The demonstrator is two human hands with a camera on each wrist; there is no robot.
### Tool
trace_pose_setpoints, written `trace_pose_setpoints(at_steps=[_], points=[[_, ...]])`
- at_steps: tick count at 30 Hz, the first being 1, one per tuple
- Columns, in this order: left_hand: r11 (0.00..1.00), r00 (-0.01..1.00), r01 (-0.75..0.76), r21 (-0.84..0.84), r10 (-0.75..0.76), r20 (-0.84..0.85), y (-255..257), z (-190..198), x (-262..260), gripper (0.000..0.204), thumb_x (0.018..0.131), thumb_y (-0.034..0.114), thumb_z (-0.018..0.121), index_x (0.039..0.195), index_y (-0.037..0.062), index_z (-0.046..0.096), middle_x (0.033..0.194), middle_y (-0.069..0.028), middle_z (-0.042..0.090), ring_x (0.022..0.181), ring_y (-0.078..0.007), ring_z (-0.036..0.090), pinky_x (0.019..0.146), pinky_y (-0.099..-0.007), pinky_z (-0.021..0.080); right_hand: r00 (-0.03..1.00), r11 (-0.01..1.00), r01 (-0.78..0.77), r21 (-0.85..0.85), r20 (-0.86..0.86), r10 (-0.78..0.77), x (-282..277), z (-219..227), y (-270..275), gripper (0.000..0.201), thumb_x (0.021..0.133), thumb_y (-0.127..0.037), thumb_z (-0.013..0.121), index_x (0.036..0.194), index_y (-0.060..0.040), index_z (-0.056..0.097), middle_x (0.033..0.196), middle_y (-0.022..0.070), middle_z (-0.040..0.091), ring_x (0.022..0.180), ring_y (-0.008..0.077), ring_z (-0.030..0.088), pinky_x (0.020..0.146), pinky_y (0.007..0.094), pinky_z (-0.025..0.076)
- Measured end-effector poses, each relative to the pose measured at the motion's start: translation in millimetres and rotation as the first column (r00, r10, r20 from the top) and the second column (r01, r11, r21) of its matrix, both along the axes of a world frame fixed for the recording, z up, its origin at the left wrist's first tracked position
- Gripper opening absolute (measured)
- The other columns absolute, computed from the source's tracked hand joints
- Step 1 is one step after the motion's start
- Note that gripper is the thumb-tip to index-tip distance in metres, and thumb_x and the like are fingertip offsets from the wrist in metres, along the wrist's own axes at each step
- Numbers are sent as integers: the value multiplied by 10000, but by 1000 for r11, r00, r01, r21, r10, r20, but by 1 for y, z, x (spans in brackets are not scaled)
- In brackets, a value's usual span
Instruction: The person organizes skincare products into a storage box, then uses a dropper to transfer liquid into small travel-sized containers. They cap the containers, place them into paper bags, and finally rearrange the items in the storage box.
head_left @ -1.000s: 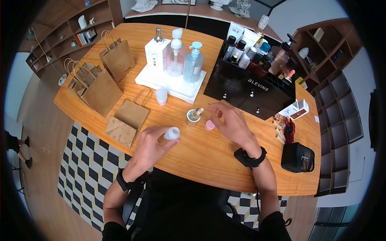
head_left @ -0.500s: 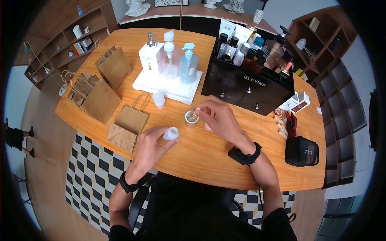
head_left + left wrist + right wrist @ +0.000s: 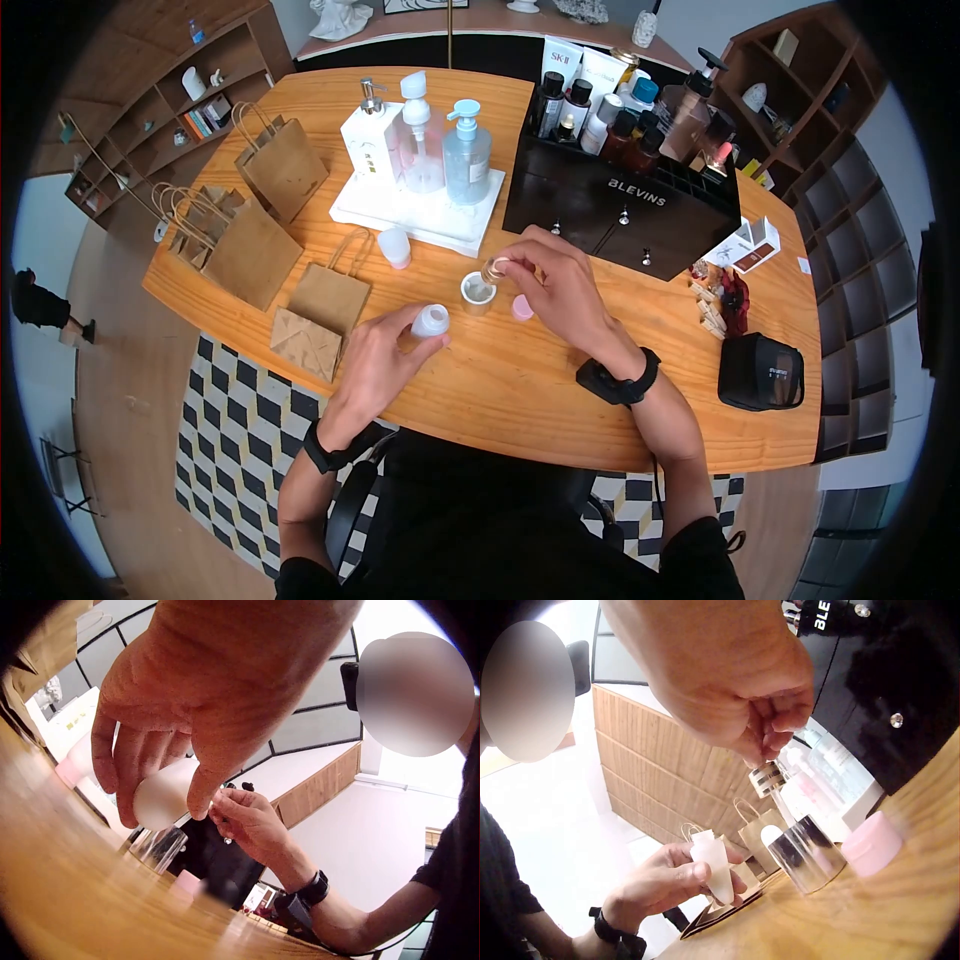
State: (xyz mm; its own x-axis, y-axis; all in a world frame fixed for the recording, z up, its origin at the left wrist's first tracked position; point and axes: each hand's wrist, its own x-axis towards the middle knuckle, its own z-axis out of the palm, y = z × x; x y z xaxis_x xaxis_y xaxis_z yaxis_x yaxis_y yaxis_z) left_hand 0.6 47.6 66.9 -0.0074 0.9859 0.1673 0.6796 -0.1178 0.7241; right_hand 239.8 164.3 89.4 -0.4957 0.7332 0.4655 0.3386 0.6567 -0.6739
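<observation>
Pump bottles [image 3: 467, 168] stand on a white tray [image 3: 395, 212] near paper bags [image 3: 255, 255].

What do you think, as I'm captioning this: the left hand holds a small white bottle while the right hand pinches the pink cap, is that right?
Not quite: the right wrist view shows the right hand pinching a gold-banded dropper top, while the pink cap sits on the table. The left hand does hold a small white bottle.
</observation>
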Motion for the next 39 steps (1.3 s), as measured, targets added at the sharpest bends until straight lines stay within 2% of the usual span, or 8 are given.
trace_pose_setpoints(at_steps=[3, 9, 13, 14, 15, 25, 27, 39], points=[[1000, 1000, 25, -14, -25, 9, 4, -2, 0, 399, 890, 161, 877, 1216, -10, 724, 1004, -174, 787, 875, -264, 765, 816, -364, 604, 1000, 993, -2, 116, -20, 5, -2, -3, 0, 89, 945, -60, 766, 988, 14, 743, 877, 106, 664, 714, 264, 646, 637, 379, 497], [991, 994, 63, -114, -52, 96, 10, -2, -1, 393, 914, 120, 850, 1258, -1, 705, 1033, -151, 783, 887, -212, 768, 793, -325, 612, 998, 1000, -1, -15, -68, 0, -4, 3, -7, 71, 943, -44, 759, 961, 15, 722, 888, 115, 666, 734, 289, 646, 652, 376, 502], [994, 989, 67, -83, -56, 139, 13, -10, -4, 379, 925, 80, 828, 1272, -3, 700, 1064, -151, 778, 893, -204, 768, 798, -335, 622, 999, 998, -15, 59, -49, 18, -2, -3, -3, 68, 944, -36, 755, 959, 16, 715, 890, 125, 662, 740, 297, 643, 659, 378, 503], [994, 989, 65, -83, -53, 136, 13, -9, -5, 379, 925, 80, 828, 1272, -3, 700, 1064, -151, 778, 893, -204, 768, 798, -335, 622, 999, 997, -27, 73, -45, 30, -2, -6, -1, 47, 961, -23, 740, 990, 14, 730, 892, 101, 656, 719, 234, 609, 640, 343, 481], [995, 992, 65, -79, -56, 114, 13, -8, -4, 384, 920, 84, 832, 1271, -2, 701, 1058, -155, 779, 892, -211, 770, 794, -338, 620, 998, 995, -37, 87, -38, 41, -1, -7, -1, 51, 978, -9, 725, 1020, 11, 745, 895, 78, 651, 697, 170, 575, 620, 307, 458], [999, 998, 39, -21, -40, -43, 13, -1, 0, 395, 888, 111, 859, 1245, 28, 712, 1021, -161, 792, 887, -286, 772, 766, -367, 608, 997, 998, -33, 46, -64, 36, -2, 2, -8, 43, 974, -6, 729, 1010, 15, 738, 898, 81, 651, 677, 164, 575, 610, 306, 465], [999, 998, 31, 7, -30, -63, 11, -4, -1, 394, 887, 113, 858, 1242, 28, 713, 1029, -164, 790, 893, -292, 774, 768, -365, 607, 998, 997, -22, 75, -48, 26, -2, 0, -7, 66, 953, -31, 745, 957, 9, 692, 882, 112, 656, 722, 292, 637, 632, 376, 496], [994, 984, 72, 85, -57, -168, 12, 3, 1, 376, 905, 119, 816, 1251, 25, 706, 1132, -189, 749, 1021, -406, 725, 861, -466, 586, 999, 997, 0, 74, -44, 3, 1, 3, -8, 66, 959, -36, 740, 950, 4, 688, 875, 112, 651, 720, 291, 638, 625, 382, 491]])
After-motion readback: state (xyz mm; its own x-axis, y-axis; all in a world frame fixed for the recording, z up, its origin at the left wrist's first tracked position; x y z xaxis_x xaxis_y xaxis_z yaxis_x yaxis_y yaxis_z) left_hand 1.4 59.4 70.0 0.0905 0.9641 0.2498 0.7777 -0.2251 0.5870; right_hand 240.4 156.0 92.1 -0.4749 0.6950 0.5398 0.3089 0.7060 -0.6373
